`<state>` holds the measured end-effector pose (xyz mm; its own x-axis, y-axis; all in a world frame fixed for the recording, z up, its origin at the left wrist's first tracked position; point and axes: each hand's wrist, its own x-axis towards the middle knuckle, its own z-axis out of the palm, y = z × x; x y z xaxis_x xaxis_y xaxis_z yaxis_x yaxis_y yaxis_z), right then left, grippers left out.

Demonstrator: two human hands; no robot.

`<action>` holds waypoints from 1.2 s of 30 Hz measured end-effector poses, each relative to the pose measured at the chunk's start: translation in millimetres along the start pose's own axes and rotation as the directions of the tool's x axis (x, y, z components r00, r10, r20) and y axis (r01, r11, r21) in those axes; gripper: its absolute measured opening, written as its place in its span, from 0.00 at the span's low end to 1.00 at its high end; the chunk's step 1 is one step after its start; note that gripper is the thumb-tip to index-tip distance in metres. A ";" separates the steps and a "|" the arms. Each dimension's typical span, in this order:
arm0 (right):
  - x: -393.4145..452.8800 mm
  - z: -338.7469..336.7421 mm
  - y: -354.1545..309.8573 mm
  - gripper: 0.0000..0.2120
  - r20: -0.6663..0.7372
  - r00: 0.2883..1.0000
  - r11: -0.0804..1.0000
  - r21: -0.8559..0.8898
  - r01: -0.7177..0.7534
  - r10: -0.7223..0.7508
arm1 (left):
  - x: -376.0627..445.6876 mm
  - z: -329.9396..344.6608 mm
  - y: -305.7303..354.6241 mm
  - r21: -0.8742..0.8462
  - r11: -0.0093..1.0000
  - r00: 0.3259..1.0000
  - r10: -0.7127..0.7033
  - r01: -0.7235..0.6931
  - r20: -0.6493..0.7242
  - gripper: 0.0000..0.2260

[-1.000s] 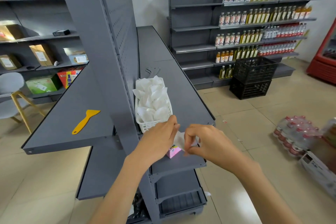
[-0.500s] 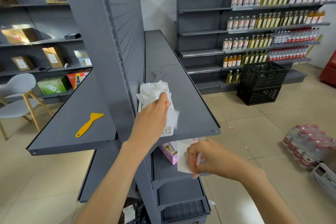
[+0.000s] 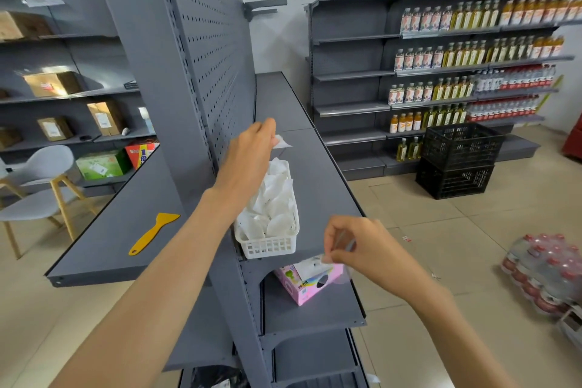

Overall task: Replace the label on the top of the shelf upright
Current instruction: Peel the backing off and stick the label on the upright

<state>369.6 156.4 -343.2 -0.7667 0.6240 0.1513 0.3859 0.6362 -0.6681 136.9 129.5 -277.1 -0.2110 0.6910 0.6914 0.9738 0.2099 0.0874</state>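
Observation:
My left hand (image 3: 252,154) is raised above the white basket (image 3: 271,246) of crumpled white papers and pinches a small white label (image 3: 281,142) over the far part of the grey shelf (image 3: 318,173). My right hand (image 3: 356,249) hovers at the shelf's front edge, fingers pinched on a thin clear strip of backing film (image 3: 341,249). The grey shelf upright (image 3: 148,50) rises at the left of the perforated back panel; its top is out of view.
A pink box (image 3: 310,285) with white sheets on it lies on the lower shelf. A yellow scraper (image 3: 152,233) rests on the left shelf. Black crates (image 3: 456,161) stand by the bottle shelves; a shrink-wrapped bottle pack (image 3: 548,268) lies on the floor right.
My left hand rose from the basket's front to beyond its far end, carrying the white label. My right hand lifted from the lower shelf up to the shelf edge.

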 end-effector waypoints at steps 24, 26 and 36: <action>66.2 -32.1 -53.5 0.11 -0.405 0.905 0.908 0.317 0.274 -0.132 | -29.6 -71.5 19.2 -0.666 0.730 0.973 0.007 0.152 0.230 0.09; 73.5 -37.8 -69.2 0.10 -0.443 0.881 0.895 0.306 0.325 -0.168 | -22.9 -79.7 14.2 -0.590 0.803 0.989 -0.003 0.089 0.145 0.05; 97.6 -85.1 -167.6 0.09 -0.590 0.716 0.787 0.206 0.581 -0.373 | 24.7 -157.5 -0.7 -0.473 0.879 0.966 -0.066 -0.063 -0.252 0.03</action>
<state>273.8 149.4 -154.5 -0.3897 0.4771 0.7877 -0.2475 0.7697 -0.5886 144.4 37.5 -147.0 -0.2466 0.4793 0.8423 0.9092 -0.1865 0.3722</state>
